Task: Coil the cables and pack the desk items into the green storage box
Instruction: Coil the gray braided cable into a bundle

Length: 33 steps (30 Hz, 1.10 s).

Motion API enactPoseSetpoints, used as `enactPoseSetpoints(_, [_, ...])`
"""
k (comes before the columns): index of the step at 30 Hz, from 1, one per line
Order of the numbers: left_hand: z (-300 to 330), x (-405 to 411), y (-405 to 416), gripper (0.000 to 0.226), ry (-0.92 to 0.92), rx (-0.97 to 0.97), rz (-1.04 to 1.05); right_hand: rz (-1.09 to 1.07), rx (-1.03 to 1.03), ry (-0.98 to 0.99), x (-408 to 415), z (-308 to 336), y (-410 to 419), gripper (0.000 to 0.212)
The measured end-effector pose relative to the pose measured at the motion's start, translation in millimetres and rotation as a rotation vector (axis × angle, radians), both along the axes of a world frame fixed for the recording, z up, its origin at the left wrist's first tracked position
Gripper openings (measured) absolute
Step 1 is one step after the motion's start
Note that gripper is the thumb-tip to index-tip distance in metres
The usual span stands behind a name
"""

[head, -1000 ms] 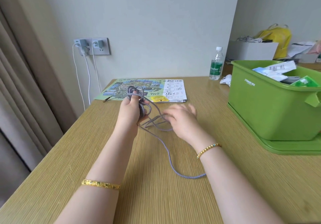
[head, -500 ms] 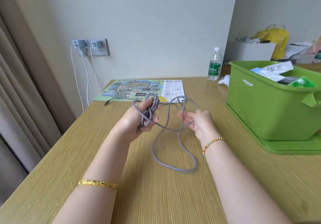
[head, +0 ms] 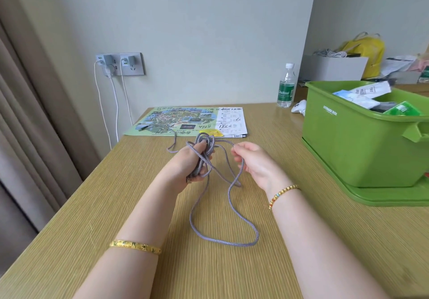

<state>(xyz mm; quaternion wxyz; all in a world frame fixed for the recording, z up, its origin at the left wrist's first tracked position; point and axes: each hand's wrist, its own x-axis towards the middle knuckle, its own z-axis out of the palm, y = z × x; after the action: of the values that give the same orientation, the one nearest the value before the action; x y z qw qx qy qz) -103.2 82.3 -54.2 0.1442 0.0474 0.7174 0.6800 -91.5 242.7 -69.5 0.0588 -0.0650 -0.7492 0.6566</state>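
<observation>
My left hand (head: 193, 161) grips the gathered loops of the grey cable (head: 222, 240) at frame centre; my right hand (head: 253, 161) pinches a strand just beside it. I'm mid-coil: next I should carry that strand over the bundle. The slack loop lies lower on the surface (head: 92, 206) than half a second ago. The box (head: 348, 145), right, seems part-filled.

Braided grey cable (head: 222, 243), matt woven sheath. Green storage box (head: 348, 150) at three o'clock, smooth semi-gloss plastic. Desk (head: 92, 217), fine-grained wood-look laminate. Map sheet (head: 185, 121) at twelve, glossy printed paper.
</observation>
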Motion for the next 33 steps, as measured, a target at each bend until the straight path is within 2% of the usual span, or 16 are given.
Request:
enactPoseSetpoints(2, [-2, -1, 0, 0.036, -0.027, 0.019, 0.014, -0.009, 0.001, 0.011, 1, 1, -1, 0.022])
enactPoseSetpoints(7, [-2, -4, -3, 0.035, -0.114, 0.36, 0.004, 0.03, -0.184, 0.038, 2, 4, -1, 0.024])
enactPoseSetpoints(9, [-2, -6, -2, 0.035, -0.09, 0.359, 0.059, 0.079, -0.314, 0.054, 3, 5, -1, 0.023])
enactPoseSetpoints(14, [-6, -15, -7, 0.032, -0.125, 0.181, 0.332, 0.134, -0.705, 0.105, 3, 10, 7, 0.028])
enactPoseSetpoints(17, [-6, -19, -10, 0.031, -0.155, 0.242, 0.408, 0.039, -0.819, 0.075, 1, 8, 10, 0.029])
enactPoseSetpoints(20, [-2, -18, -12, 0.03, -0.149, 0.237, 0.473, -0.159, -0.866, 0.074, -1, 7, 14, 0.027])
enactPoseSetpoints(23, [2, -16, -18, 0.03, -0.141, 0.18, 0.506, -0.324, -0.724, 0.023, -1, 5, 21, 0.021])
enactPoseSetpoints(26, [4, -13, -16, 0.031, -0.021, 0.05, 0.415, -0.319, -0.489, -0.066, 0, 3, 17, 0.021])
enactPoseSetpoints(28, [6, -9, -12, 0.029, 0.121, -0.065, 0.369, -0.364, -0.202, -0.063, 0, 1, 13, 0.032])
enactPoseSetpoints(30, [9, -6, -10, 0.027, 0.252, -0.167, 0.362, -0.484, 0.229, 0.03, 1, 3, 9, 0.039])
enactPoseSetpoints(31, [10, -5, -9, 0.027, 0.304, -0.202, 0.364, -0.511, 0.338, 0.147, 4, 8, 6, 0.036])
enactPoseSetpoints(33, [12, -4, -9, 0.027, 0.379, -0.276, 0.378, -0.316, 0.28, 0.379, 10, 18, -3, 0.024])
